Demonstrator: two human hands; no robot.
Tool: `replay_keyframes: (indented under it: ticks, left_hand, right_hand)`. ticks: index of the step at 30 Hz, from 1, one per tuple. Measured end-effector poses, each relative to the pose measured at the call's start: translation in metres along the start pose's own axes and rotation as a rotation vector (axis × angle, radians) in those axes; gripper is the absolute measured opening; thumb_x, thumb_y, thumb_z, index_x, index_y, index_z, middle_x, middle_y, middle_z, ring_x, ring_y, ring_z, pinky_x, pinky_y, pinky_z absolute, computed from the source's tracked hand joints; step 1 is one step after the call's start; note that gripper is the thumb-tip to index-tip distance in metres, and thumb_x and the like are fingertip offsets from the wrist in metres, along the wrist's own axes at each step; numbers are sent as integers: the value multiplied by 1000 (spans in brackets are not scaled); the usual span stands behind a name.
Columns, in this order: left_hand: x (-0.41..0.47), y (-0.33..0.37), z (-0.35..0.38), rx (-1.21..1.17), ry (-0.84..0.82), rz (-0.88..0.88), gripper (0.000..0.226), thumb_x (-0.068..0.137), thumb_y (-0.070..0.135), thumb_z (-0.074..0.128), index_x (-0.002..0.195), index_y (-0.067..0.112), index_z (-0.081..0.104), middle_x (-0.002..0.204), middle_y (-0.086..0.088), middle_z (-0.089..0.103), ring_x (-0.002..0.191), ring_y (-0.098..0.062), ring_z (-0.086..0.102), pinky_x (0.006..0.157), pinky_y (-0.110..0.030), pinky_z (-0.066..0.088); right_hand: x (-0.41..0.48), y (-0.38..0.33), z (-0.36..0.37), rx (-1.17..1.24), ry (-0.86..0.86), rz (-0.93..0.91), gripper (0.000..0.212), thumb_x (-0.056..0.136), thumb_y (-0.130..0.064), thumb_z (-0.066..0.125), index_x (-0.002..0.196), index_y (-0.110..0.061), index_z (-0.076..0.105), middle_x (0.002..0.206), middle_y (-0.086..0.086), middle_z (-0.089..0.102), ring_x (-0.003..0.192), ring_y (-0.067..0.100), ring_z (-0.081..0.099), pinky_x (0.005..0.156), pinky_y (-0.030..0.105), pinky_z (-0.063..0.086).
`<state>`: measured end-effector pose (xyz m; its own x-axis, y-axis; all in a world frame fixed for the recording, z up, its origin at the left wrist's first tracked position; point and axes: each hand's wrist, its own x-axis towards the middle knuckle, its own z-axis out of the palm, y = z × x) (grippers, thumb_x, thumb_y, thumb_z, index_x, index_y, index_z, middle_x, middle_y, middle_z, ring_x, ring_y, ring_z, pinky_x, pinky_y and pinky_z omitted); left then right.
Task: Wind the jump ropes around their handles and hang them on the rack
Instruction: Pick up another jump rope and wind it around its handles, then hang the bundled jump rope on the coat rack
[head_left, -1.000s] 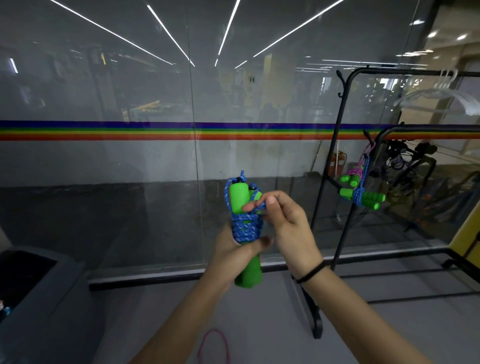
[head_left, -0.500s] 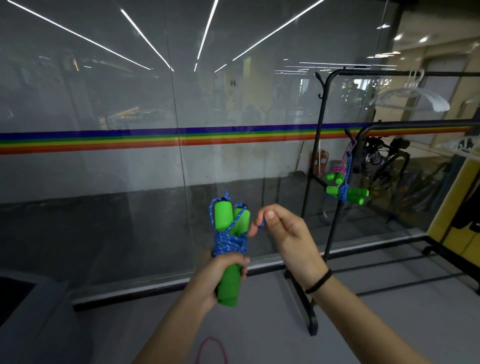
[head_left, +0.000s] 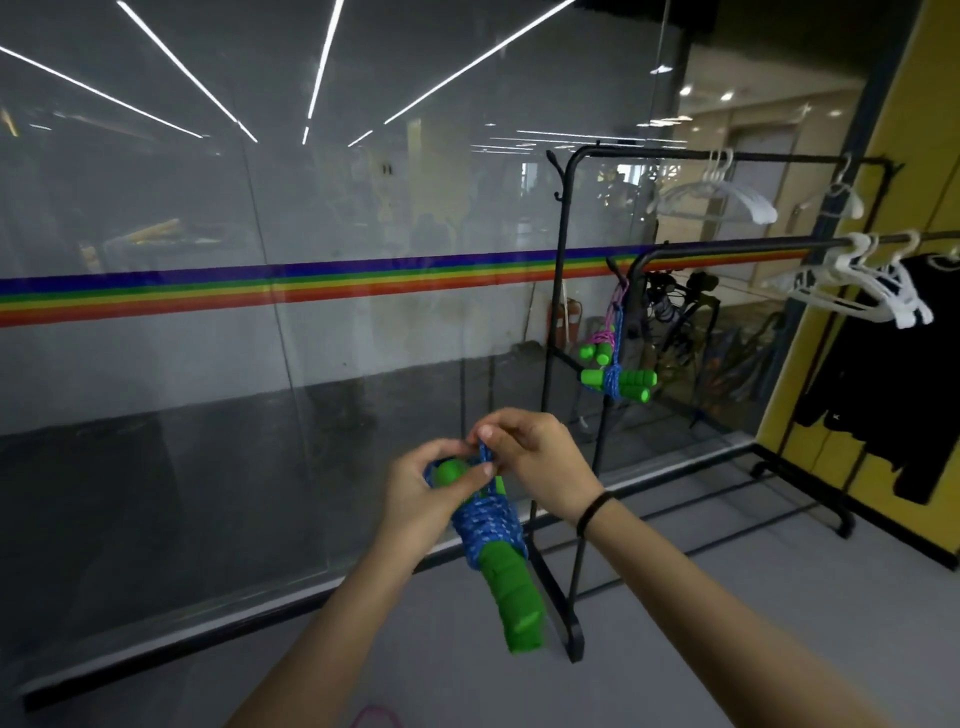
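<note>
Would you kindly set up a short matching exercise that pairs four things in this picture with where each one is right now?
Things:
1. blue rope bundle
2. wound ropes
3. white hangers
4. pink rope

Places:
A. on the floor at the bottom edge
B. on the nearer rack's rail
C. held in both hands
D. hanging at the rack's near end

Pairs: 1-C, 2-D, 3-B, 4-A

Wound rope (head_left: 488, 525) left of rack (head_left: 563, 364)
</note>
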<state>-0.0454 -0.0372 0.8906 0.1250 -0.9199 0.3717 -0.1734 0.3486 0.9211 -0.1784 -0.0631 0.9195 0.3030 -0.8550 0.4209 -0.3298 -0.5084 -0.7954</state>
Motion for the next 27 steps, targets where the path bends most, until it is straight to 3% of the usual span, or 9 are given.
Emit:
replay_keyframes:
  ticks: [2, 4, 7, 9, 14, 19, 21, 24, 27]
  left_hand:
    - [15, 1, 16, 56, 3, 54, 27, 66, 3, 79, 67, 27, 67, 65, 15, 68, 64, 10, 59, 67, -5, 43]
    - [35, 0, 33, 76, 7, 97, 28, 67, 4, 79, 63, 29, 66, 60, 16, 68, 62, 9, 59, 65, -2, 42]
    - [69, -7, 63, 101, -44, 125, 26, 70, 7, 77, 60, 28, 65, 62, 9, 67, 62, 2, 57, 65, -12, 43]
    - [98, -17, 85, 90, -90, 116, 28, 71, 6, 76, 61, 29, 64, 60, 11, 66, 62, 3, 58, 66, -16, 45]
    - [187, -49, 142, 15, -109, 62, 21, 84, 1, 62, 72, 18, 57, 57, 11, 68, 57, 8, 60, 62, -10, 45]
    - [282, -58, 190, 99, -78, 87, 20, 90, 2, 53, 77, 17, 52, 57, 9, 65, 52, 8, 56, 58, -9, 41]
    - [317, -60, 199, 210, -54, 115, 23, 91, 5, 52, 75, 21, 50, 61, 9, 62, 51, 6, 54, 55, -10, 38]
    - [366, -71, 207, 417, -47, 154, 17, 91, 7, 49, 79, 18, 51, 67, 7, 63, 59, -2, 54, 56, -17, 38]
    - [416, -86, 209, 534, -23, 139, 15, 90, 7, 47, 82, 19, 52, 71, 5, 64, 67, -13, 60, 60, -22, 44]
  right_hand:
    - [10, 9, -16, 2, 6, 38, 14, 86, -21, 54, 78, -28, 64, 73, -4, 64, 71, 13, 60, 68, 37, 51]
    - [21, 21, -34, 36, 29, 55, 8, 87, -15, 58, 86, -20, 65, 72, -4, 62, 68, 10, 58, 63, 27, 49]
    - [41, 47, -62, 53, 47, 38, 11, 80, -14, 68, 90, -16, 65, 69, 1, 57, 62, 9, 54, 56, 16, 42]
    - [61, 69, -82, 60, 61, 27, 14, 78, -10, 70, 87, -17, 63, 67, -2, 54, 57, 3, 50, 53, 11, 39]
    - [136, 135, -139, 154, 33, 66, 20, 79, 10, 61, 92, -5, 56, 62, 1, 48, 48, -5, 50, 52, 9, 41]
    - [224, 180, -184, -53, 20, 57, 27, 77, 6, 58, 84, -20, 57, 63, -7, 51, 52, 1, 50, 55, 22, 41]
    - [260, 191, -196, -174, 29, 14, 25, 74, 5, 59, 85, -17, 58, 71, -7, 52, 65, 10, 54, 64, 21, 46]
    - [311, 210, -196, -438, 57, -52, 19, 74, 5, 58, 88, -8, 60, 87, 2, 51, 76, 16, 51, 67, 16, 41]
    - [360, 232, -183, -484, 86, -16, 19, 77, 7, 54, 91, -5, 59, 96, 8, 50, 83, 23, 55, 67, 16, 35]
